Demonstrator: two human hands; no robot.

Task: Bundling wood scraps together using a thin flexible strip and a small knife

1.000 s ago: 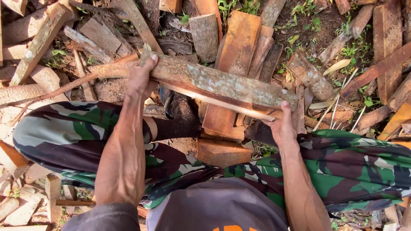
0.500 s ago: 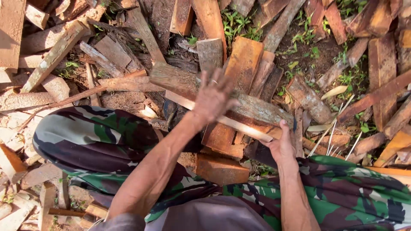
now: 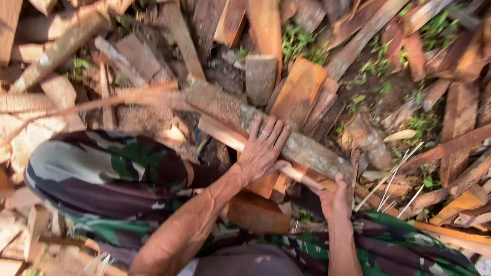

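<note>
A long bark-covered slab of split wood [image 3: 220, 105] lies across my knees, running from upper left to lower right. My left hand [image 3: 263, 148] rests on its middle, fingers spread over the bark and thumb hooked under the lower edge. My right hand [image 3: 335, 199] grips the slab's right end near my right knee. Both legs wear camouflage trousers [image 3: 102, 174]. An orange-brown block of wood [image 3: 255, 212] sits between my knees, under the slab.
Split firewood pieces and planks [image 3: 299, 89] lie piled all around on the ground. Patches of green weeds [image 3: 296, 43] show at the top centre and right. Pale wood chips [image 3: 30, 133] lie at the left. Thin dry stalks [image 3: 394, 189] lie near my right hand.
My left hand has left the slab's left end and moved right to its middle, where it now lies spread on the bark. The right hand stays on the right end.
</note>
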